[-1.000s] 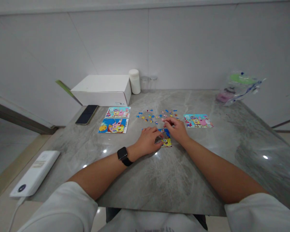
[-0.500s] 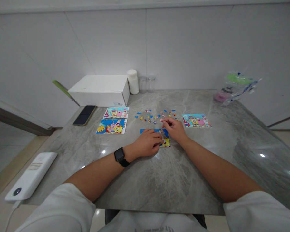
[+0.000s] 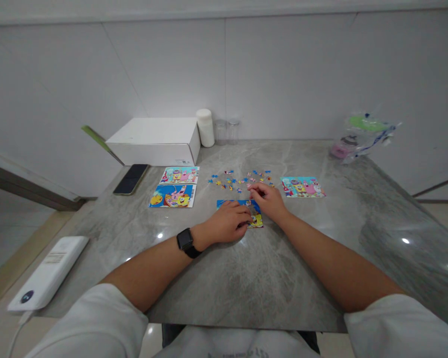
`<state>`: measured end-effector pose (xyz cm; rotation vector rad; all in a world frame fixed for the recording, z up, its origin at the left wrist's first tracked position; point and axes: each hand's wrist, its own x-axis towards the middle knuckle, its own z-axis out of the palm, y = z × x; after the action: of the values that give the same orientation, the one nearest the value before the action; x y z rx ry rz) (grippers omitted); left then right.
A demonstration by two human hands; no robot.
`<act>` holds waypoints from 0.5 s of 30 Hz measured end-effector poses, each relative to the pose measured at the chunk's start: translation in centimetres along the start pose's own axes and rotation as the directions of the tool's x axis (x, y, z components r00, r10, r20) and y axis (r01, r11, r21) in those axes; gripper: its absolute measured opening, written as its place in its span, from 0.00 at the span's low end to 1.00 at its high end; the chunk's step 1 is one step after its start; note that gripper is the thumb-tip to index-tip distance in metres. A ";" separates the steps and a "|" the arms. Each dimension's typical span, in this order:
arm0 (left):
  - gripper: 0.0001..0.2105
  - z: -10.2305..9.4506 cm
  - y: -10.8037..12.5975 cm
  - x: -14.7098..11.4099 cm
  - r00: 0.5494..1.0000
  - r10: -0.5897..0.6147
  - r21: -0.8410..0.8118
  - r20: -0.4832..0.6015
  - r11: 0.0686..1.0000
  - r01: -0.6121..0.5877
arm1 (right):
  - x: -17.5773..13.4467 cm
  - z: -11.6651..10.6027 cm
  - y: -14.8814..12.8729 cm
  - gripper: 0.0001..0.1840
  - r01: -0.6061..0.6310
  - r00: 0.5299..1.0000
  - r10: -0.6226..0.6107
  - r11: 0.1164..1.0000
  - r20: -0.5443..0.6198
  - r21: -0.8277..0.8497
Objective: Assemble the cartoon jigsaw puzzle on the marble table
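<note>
A partly assembled jigsaw puzzle (image 3: 257, 219) in blue and yellow lies on the table before me. My left hand (image 3: 230, 222) rests over its left and middle part, fingers extended and slightly curved, hiding much of the picture. At the puzzle's upper right edge is my right hand (image 3: 266, 198), with thumb and index finger pinched together. What sits between those fingertips is too small to make out. Just beyond my hands, several loose puzzle pieces (image 3: 230, 188) are scattered in blue, yellow and pink.
Cartoon picture cards (image 3: 172, 196) lie left, and another card (image 3: 303, 187) right. A phone (image 3: 131, 179), a white box (image 3: 155, 139), a white bottle (image 3: 205, 128) and clear glasses (image 3: 233, 133) stand farther back. A plastic bag (image 3: 362, 139) sits far right, a white cabled device (image 3: 48, 273) near left.
The right hand's fingertips have shifted very slightly left. My left hand stays on the puzzle, and the view has tilted a little.
</note>
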<state>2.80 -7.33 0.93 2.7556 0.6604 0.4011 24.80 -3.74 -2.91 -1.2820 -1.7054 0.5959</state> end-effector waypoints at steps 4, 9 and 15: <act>0.11 0.2 -0.2 -0.1 1.000 -0.003 0.000 0.011 1.000 0.003 | 0.0 0.1 0.1 0.10 0.003 1.000 -0.003 1.000 0.013 -0.010; 0.10 0.4 -0.3 -0.1 1.000 -0.001 -0.006 -0.005 1.000 0.001 | 0.0 0.0 0.0 0.10 0.001 1.000 0.000 1.000 0.015 -0.029; 0.07 0.2 -0.2 0.0 1.000 0.006 0.003 -0.015 1.000 -0.006 | -0.1 0.0 -0.3 0.10 0.002 1.000 -0.002 0.999 0.017 -0.032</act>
<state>2.82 -7.18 0.70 2.7602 0.6569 0.4237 24.69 -3.92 -2.69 -1.3012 -1.7369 0.5819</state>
